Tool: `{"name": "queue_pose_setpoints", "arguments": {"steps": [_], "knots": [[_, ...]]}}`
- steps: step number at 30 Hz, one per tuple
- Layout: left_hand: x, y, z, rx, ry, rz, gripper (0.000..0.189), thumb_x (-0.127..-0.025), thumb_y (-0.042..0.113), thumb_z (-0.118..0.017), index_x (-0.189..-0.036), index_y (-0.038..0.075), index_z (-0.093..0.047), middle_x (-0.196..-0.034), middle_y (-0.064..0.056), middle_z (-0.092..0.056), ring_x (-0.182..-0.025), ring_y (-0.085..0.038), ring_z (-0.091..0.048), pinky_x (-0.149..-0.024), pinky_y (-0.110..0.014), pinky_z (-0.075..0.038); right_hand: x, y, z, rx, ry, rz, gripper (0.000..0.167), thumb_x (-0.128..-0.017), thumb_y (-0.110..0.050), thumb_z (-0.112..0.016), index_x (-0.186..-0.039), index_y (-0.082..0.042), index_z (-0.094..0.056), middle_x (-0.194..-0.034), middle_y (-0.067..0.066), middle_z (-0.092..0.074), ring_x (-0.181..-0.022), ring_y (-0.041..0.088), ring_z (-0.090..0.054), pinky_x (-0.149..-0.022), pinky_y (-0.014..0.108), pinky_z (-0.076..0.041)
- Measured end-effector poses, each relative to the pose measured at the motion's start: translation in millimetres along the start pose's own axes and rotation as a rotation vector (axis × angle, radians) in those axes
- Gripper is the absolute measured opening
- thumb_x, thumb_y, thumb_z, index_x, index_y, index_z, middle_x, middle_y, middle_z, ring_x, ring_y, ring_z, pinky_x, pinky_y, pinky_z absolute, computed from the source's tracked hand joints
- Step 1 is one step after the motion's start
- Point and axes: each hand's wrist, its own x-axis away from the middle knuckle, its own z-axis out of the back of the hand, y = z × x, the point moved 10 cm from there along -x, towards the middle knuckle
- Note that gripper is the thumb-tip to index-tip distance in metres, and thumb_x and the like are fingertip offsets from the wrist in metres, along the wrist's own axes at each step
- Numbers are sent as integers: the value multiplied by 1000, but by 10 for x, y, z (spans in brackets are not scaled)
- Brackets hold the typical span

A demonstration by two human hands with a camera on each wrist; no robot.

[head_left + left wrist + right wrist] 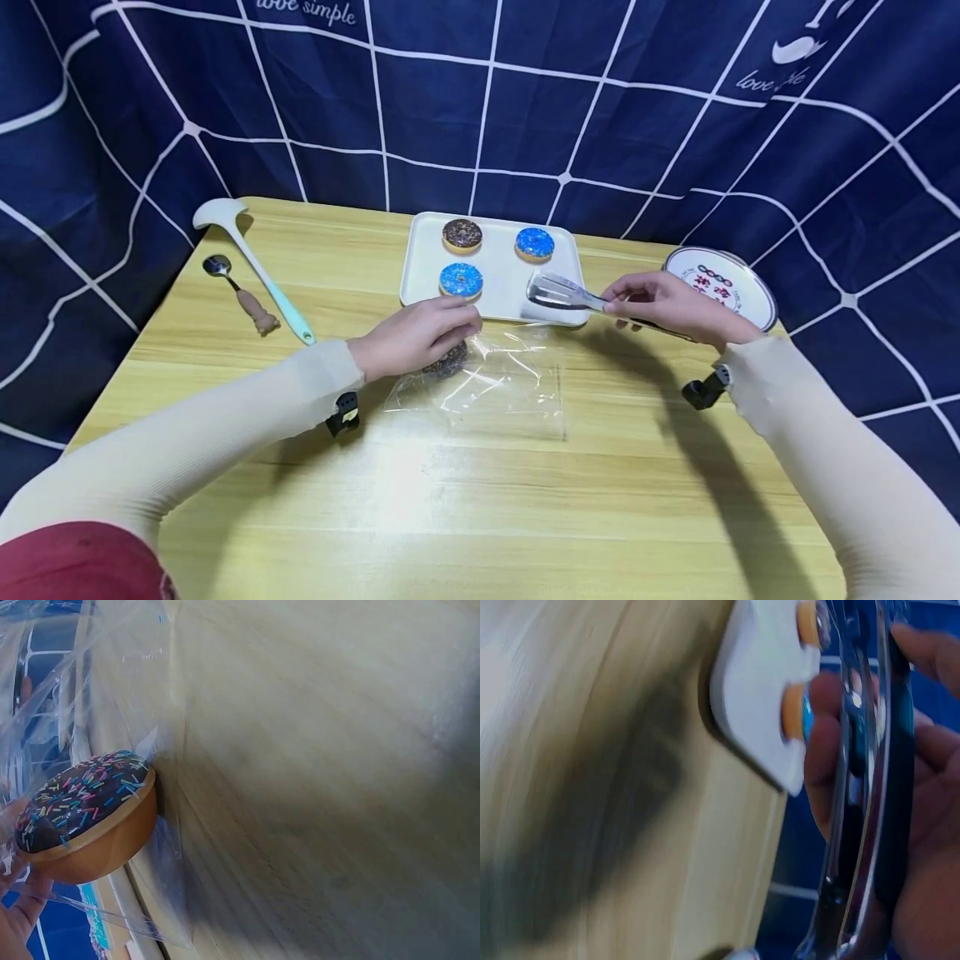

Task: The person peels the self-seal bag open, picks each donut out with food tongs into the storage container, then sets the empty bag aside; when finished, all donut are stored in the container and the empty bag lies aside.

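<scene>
My left hand (416,335) holds the clear plastic bag (517,387) near its left side. A chocolate donut (90,802) with coloured sprinkles is within the bag's film, below the palm, and my fingertips (26,907) are right beside it. My right hand (671,304) grips metal serving tongs (561,293) by their dark-sided handles, with the wide head pointing left over the front right of the white tray (495,310). Nothing shows between the tong heads. On the tray sit a chocolate donut (462,236) and two blue donuts, one back right (535,243), one front left (461,280).
A pale ladle (262,271) with a mint handle lies at the table's left, beside a small spoon (238,292) with a brown figure handle. Printed plates (750,296) are stacked at the right edge. A dark blue checked curtain (435,100) hangs behind the table.
</scene>
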Motion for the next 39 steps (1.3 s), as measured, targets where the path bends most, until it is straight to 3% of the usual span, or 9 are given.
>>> {"name": "queue_pose_setpoints", "arguments": {"steps": [7,12,19,29,39], "knots": [[14,-28,10,3,1,16,12,-107,12,-60,-112,9,-70,-111,-3,-71,-105,-18,-69,-99,-35,-59,339,108,21,-39,-115,97,18,-103,-8,-66,-117,2,-68,-91,-2,-74,-83,12,-70,-75,25,-59],[-6,-29,27,1,6,8,12,-107,12,-59,-112,11,-70,-110,-3,-71,-104,-17,-69,-97,-34,-59,535,194,-71,-90,-231,165,15,-100,0,-66,-114,3,-68,-94,-11,-75,-82,3,-67,-72,23,-58],[-1,-41,38,0,-2,21,13,-107,12,-59,-114,11,-70,-110,-3,-71,-102,-16,-69,-95,-33,-60,521,233,-291,-105,-315,169,16,-99,-2,-68,-115,-2,-70,-89,-3,-76,-76,0,-63,-66,26,-54],[33,-58,32,1,9,29,14,-107,12,-59,-115,11,-70,-112,-2,-71,-105,-17,-69,-97,-34,-60,264,101,-464,-34,-203,175,12,-96,-8,-75,-108,-8,-75,-84,6,-74,-69,8,-59,-59,26,-49],[28,-40,26,12,3,38,15,-107,13,-59,-116,9,-71,-112,-2,-71,-105,-16,-69,-97,-33,-60,234,-284,-655,145,-30,315,15,-93,-12,-79,-108,-16,-75,-93,-4,-73,-75,4,-58,-66,23,-51]]}}
